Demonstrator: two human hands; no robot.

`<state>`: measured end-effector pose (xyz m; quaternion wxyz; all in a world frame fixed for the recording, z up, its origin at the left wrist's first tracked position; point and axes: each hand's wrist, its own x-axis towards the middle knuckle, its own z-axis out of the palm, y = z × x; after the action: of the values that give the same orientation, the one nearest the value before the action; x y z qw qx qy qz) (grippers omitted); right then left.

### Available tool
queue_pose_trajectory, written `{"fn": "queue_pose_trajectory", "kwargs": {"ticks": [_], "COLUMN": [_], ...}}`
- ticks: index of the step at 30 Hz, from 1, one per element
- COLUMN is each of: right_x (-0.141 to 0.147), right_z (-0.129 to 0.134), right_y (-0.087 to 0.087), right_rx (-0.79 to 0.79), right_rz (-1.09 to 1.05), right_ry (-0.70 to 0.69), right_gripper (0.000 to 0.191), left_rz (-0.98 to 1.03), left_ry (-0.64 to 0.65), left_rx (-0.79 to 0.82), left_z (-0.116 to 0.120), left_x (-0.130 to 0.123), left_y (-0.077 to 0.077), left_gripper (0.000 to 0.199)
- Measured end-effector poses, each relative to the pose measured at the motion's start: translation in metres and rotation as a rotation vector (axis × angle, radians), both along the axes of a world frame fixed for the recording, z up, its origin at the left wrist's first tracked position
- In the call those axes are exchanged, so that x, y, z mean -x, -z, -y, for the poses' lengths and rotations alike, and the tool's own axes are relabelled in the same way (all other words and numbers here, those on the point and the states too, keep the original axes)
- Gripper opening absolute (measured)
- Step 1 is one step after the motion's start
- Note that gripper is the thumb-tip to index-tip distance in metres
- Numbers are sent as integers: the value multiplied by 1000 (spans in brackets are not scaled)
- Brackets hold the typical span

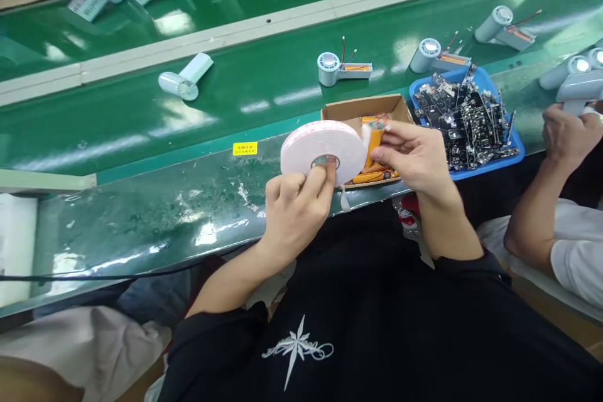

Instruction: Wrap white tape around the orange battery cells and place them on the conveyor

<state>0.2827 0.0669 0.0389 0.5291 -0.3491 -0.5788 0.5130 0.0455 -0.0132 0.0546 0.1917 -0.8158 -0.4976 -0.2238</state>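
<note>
My left hand [299, 207] grips a large roll of white tape [301, 147], one finger through its centre hole. To its right, my right hand [414, 157] pinches an orange battery [374, 143] between thumb and fingers, upright against the edge of the roll. A white strip lies between roll and battery. Below the hands, a cardboard box [342, 110] holds several more orange batteries with thin wires. A small piece of tape [345, 200] hangs beneath the roll.
A blue tray [511, 160] of black circuit boards is right of the box. Light blue fan bodies [328, 69] stand on the green belt [264, 81]. A yellow label [245, 148] is on the near ledge. At right, another person's hand [565, 138] holds a fan; someone sits at left.
</note>
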Motion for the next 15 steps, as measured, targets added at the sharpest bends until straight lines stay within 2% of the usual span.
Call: {"fn": "queue_pose_trajectory", "kwargs": {"ticks": [2,4,6,8,10,11,12,13,15], "right_x": [26,48,47,15,-39,-67,-91,-109,-121], "right_z": [9,15,13,3,-10,-17,-24,-31,-35], "right_y": [12,20,21,13,-1,-5,-7,-6,1], "right_rx": [31,67,122,132,21,-137,-228,-221,-101], "right_rz": [-249,-429,-479,-462,-481,-491,-475,-436,-333], "right_ry": [166,320,361,338,408,535,638,657,593], "right_gripper": [63,62,58,48,30,18,11,13,38], "left_rz": [43,118,194,216,170,130,91,62,62], "left_ry": [-9,-33,-12,128,226,198,124,41,-14], "left_rx": [-68,-96,-53,102,283,355,415,476,644], "left_z": [-1,1,9,22,32,34,32,27,7], "left_x": [-13,-27,-34,-28,-7,8,25,44,84], "left_y": [4,11,17,24,33,39,44,49,55], "left_gripper": [39,43,39,29,27,30,35,41,49]}}
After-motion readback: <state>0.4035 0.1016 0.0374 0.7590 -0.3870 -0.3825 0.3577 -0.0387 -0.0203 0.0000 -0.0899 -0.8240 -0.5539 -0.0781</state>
